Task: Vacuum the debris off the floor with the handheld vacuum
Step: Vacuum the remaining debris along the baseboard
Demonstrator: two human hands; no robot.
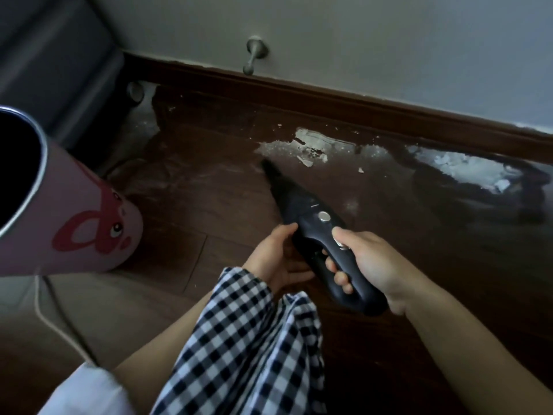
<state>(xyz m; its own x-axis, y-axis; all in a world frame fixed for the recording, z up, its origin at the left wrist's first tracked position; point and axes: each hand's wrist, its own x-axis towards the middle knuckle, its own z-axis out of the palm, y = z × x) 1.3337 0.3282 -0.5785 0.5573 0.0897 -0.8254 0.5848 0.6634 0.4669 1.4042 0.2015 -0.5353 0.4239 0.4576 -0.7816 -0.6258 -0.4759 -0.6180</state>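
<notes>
Vacuum point(311, 223): rigid, probably light. Right hand point(368, 262) wraps its handle; left hand point(276, 256) cups its body. Nozzle near debris point(308, 149); brittle flakes.

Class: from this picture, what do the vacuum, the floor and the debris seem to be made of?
Vacuum: probably plastic, matte black, moulded curves, shiny round button.
Floor: likely wood or laminate, dark brown, glossy, with plank seams.
Debris: perhaps plaster or paint, white flakes and powder.
</notes>
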